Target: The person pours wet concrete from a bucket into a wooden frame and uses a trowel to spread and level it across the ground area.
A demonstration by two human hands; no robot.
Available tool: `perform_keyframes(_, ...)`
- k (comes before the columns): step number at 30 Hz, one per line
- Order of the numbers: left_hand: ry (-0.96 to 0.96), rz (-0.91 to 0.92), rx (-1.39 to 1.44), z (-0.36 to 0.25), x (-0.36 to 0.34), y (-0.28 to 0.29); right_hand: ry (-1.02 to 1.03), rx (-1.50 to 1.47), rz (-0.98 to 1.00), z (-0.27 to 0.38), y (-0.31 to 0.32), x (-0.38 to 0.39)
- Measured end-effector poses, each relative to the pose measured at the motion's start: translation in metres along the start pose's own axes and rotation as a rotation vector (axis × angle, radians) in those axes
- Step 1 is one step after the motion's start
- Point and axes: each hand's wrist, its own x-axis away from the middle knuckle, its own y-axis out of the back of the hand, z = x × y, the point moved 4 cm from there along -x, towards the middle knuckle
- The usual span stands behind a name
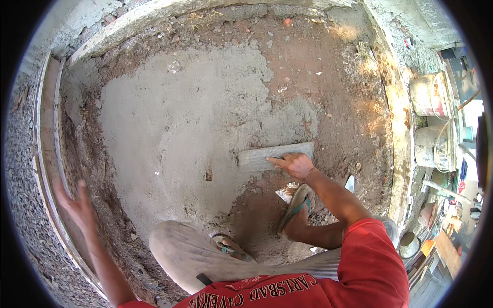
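My right hand [294, 165] grips a grey flat float [246, 158] that lies on a patch of wet grey mortar [164, 118] spread over reddish-brown dirt [349, 143]. My left hand [74, 200] has its fingers spread, at the long board edge [51, 133] on the left, seemingly resting on it. A small metal trowel blade [349, 184] shows on the dirt beside my right forearm, and a pale crumpled lump [286, 194] lies near my sandalled right foot [295, 208].
A low concrete edge [169, 15] runs along the back, and another edge [396, 154] along the right, with buckets [427, 97], a metal pot [410, 245], wood scraps [448, 251] and other clutter beyond it. Gravel [25, 164] lies beyond the left board. My bent legs occupy the lower middle.
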Motion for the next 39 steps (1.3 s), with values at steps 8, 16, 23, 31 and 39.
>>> perform_keyframes(8, -0.549, 1.453, 0.811, -0.317, 0.144, 0.002, -0.139, 0.156, 0.123, -0.122, 0.041, -0.197)
perform_keyframes(16, -0.425, 1.361, 0.582, -0.318, 0.177, -0.028, -0.801, -0.062, 0.012, -0.263, 0.065, -0.240)
perform_keyframes(23, -0.473, 1.256, 0.594, -0.316, 0.171, -0.024, -0.631, -0.423, 0.021, -0.174, 0.042, -0.202)
perform_keyframes(31, -0.531, 1.330, 0.626, -0.320, 0.179, -0.060, -0.209, -0.398, 0.272, -0.087, 0.013, -0.010)
perform_keyframes(39, -0.544, 1.389, 0.638, -0.325, 0.198, -0.047, -0.459, -0.260, -0.019, -0.177, 0.084, -0.159)
